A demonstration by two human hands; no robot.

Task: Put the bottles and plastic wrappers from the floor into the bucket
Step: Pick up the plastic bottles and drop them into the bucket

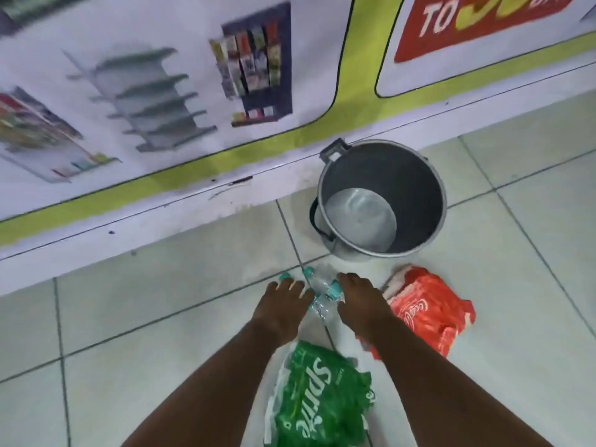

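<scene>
Right now your two hands sit low over the floor [161,317], and the clear bottle [324,295] lies between them, its teal cap [308,271] pointing toward 11 o'clock and its body running back toward 5 o'clock. That long axis is what your grip turns on: both hands flank it, so a squeeze across the body is the natural hold. Your left hand [283,301] rests with fingers spread, covering what looks like a second bottle, since another teal cap [285,276] pokes out past its fingertips. Your right hand [358,298] touches the near bottle's side at its label. Neither hand has clearly closed; I cannot tell whether either has a real grasp or is only pressing down.

The bucket [429,175] stands at 1 o'clock from your hands, near, upright, mouth open and nothing inside it. Your right hand is the closer one for the carry. The red wrapper [429,311] lies just beside your right wrist at 3 o'clock, and the green wrapper [309,398] sits at 6 o'clock between your forearms. Both wait on the floor.
</scene>
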